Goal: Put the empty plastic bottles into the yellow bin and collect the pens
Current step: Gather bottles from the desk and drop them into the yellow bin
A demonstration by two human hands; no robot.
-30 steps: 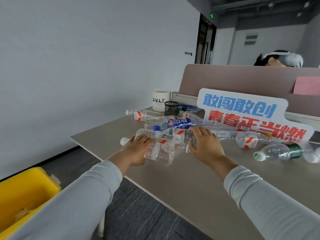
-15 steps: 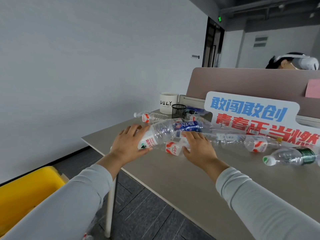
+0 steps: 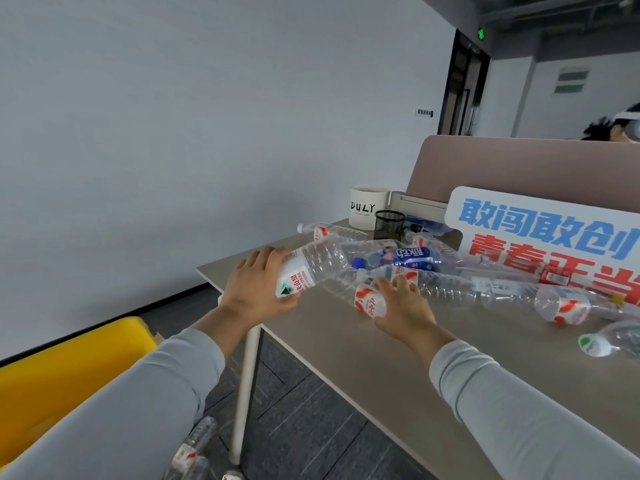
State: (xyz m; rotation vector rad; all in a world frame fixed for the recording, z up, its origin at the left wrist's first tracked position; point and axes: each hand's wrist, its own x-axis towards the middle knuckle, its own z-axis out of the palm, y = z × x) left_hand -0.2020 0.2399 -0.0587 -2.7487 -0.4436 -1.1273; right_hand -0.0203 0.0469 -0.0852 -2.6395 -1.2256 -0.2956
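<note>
The yellow bin [image 3: 69, 368] stands on the floor at far left, below the desk [image 3: 381, 358] corner. The left hand [image 3: 256, 289], the nearer to it, has its fingers wrapped round the labelled end of a large clear bottle [image 3: 322, 265], whose long axis points up and right. The right hand [image 3: 401, 306] lies over a red-labelled bottle [image 3: 369, 301] on the desk; I cannot tell whether its fingers have closed. The drop should go left and down.

- Yellow plastic bin [image 3: 69, 368]: cut off by the left edge, partly behind a grey sleeve [image 3: 121, 410].
- Clear green-capped plastic bottle [image 3: 609, 341]: cropped at the right edge.
- Clear bottles on the floor [image 3: 194, 452]: blurred, cut by the bottom edge.
- Black mesh pen cup [image 3: 389, 225]: contents indiscernible.
</note>
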